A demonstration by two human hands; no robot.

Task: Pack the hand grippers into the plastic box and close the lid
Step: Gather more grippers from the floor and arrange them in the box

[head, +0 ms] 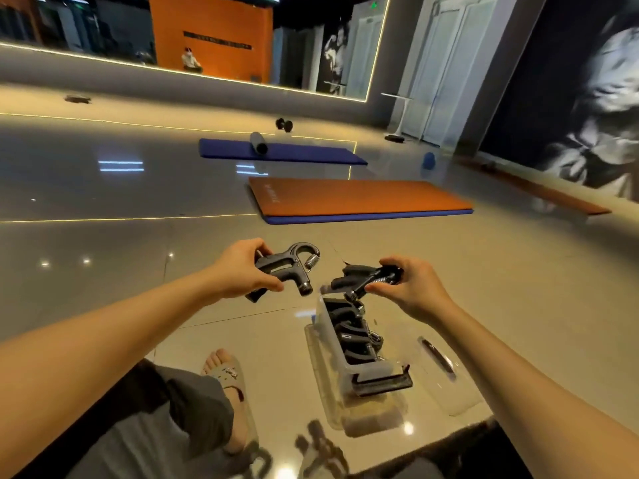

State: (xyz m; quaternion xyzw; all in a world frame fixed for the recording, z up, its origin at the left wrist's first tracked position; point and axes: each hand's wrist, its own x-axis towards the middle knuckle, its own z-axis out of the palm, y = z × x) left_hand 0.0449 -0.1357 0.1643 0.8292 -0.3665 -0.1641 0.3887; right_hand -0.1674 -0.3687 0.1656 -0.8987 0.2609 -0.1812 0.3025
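Note:
My left hand grips a black hand gripper by its handles, its spring end pointing right, held above the floor to the left of the box. My right hand pinches a second hand gripper over the far end of the clear plastic box. The box stands open on the tiled floor with several black grippers lined up inside. Its clear lid lies flat on the floor to the right of the box.
I sit on the floor, my sandalled foot left of the box. More grippers lie blurred near my knees. An orange mat and a blue mat with a roller and a dumbbell lie farther off.

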